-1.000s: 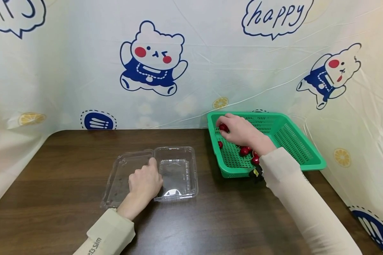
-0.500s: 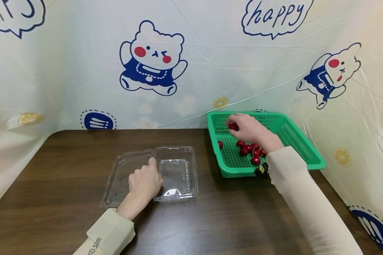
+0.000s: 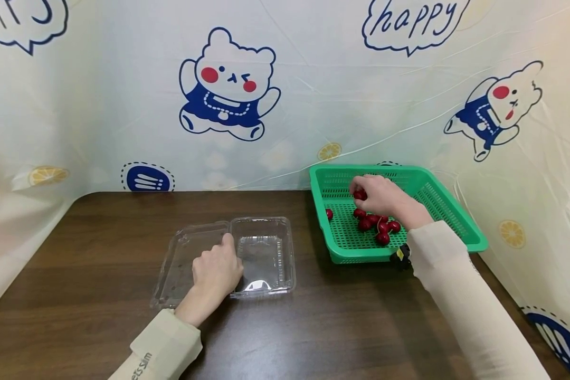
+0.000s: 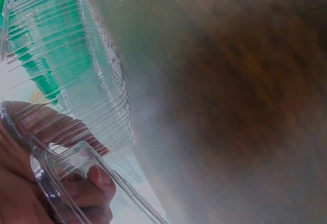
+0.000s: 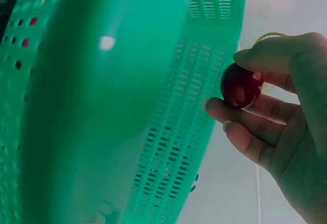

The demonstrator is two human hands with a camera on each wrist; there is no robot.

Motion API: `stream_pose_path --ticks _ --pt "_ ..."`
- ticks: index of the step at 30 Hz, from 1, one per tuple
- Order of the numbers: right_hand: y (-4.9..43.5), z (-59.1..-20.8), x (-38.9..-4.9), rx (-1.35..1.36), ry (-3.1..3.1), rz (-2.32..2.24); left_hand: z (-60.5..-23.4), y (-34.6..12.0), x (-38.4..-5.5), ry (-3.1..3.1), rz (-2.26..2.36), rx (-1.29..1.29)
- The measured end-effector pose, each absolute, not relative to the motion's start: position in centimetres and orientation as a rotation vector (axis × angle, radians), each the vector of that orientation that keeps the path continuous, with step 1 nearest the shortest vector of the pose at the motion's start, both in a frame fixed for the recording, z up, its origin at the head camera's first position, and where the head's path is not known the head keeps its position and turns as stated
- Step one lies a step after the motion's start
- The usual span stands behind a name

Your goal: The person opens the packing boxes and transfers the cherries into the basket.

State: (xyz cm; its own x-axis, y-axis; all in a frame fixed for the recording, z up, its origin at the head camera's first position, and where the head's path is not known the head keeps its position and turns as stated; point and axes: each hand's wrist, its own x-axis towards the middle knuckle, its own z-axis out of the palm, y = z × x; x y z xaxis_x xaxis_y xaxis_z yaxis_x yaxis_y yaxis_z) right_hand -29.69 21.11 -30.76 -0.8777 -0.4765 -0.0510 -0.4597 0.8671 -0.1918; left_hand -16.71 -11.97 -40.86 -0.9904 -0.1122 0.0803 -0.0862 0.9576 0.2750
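Observation:
A clear plastic clamshell box (image 3: 285, 264) lies opened flat on the table, its lid (image 3: 173, 269) to the left. My left hand (image 3: 217, 269) grips it at the hinge; in the left wrist view one finger lies over the box's wall (image 4: 115, 81) and curled fingertips (image 4: 102, 175) show beside the lid edge. Inside the green basket's outline, my right hand (image 3: 385, 194) pinches a dark red cherry (image 5: 240, 86) between thumb and fingers, a thin stem rising from it. Whether a second cherry is behind it I cannot tell. Several more cherries (image 3: 382, 238) lie on the basket floor.
The green perforated basket (image 3: 330, 240) stands at the table's back right, against the printed curtain (image 3: 313, 105). A single cherry (image 3: 330, 214) sits by its left wall. Brown wood table (image 3: 313, 332) extends in front of box and basket.
My right hand, with the cherry in it, has moved rightward from near the basket's left wall, uncovering more cherries below. The left hand and the clear box stay in place.

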Motion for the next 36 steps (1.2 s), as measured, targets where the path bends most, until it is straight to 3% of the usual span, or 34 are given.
stream_pose_path --ticks 36 --pt "22.4 -33.9 -29.1 -0.573 2.707 0.075 -40.7 -12.0 -16.6 -3.019 -0.418 0.16"
